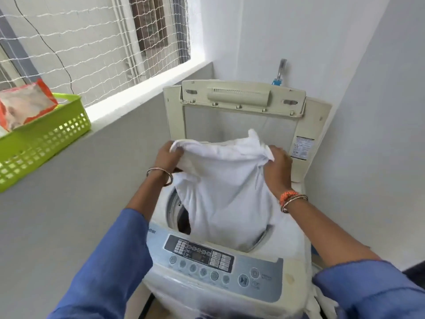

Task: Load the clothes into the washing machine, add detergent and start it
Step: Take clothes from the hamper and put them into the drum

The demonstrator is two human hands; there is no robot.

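Note:
A white garment [226, 187] hangs over the open drum [174, 208] of a cream top-loading washing machine [296, 284], its lower end down inside the tub. My left hand [166, 157] grips the cloth's upper left corner. My right hand [277, 165] holds its upper right edge. The lid [241, 104] stands upright behind the cloth. More white cloth drapes over the machine's right side [289, 238]. The grey control panel [213, 263] with round buttons faces me at the front.
A green plastic basket [43, 139] sits on the window ledge at left with an orange and white packet [25, 104] in it. Netting covers the window. A tap [281, 70] juts from the wall behind the machine. Walls stand close on both sides.

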